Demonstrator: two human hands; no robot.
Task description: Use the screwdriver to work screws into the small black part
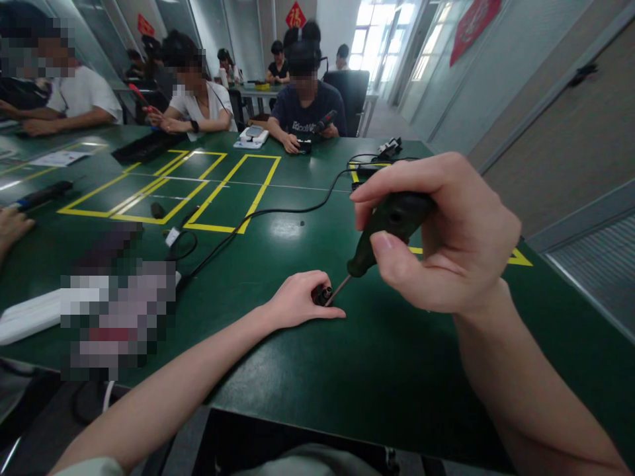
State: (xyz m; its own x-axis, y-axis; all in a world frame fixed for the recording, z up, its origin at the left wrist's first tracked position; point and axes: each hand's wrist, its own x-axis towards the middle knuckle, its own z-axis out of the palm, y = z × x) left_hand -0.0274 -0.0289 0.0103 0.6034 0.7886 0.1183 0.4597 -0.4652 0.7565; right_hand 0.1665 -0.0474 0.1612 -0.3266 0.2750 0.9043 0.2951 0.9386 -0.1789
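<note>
My right hand (446, 231) grips a dark green electric screwdriver (387, 228) and tilts it down to the left. Its thin metal bit (338, 290) touches a small black part (321, 295). My left hand (297, 301) rests on the green table (347, 370) and pinches that small black part between thumb and fingers. A black cable (278, 213) runs from the back of the table toward the left, past my left hand.
Yellow tape rectangles (218, 192) mark the table's middle. A white object (30, 316) and a blurred patch lie at the left. Several people sit at the far side with tools and a white scale (252, 137). Another person's hand (12, 225) shows at the left edge.
</note>
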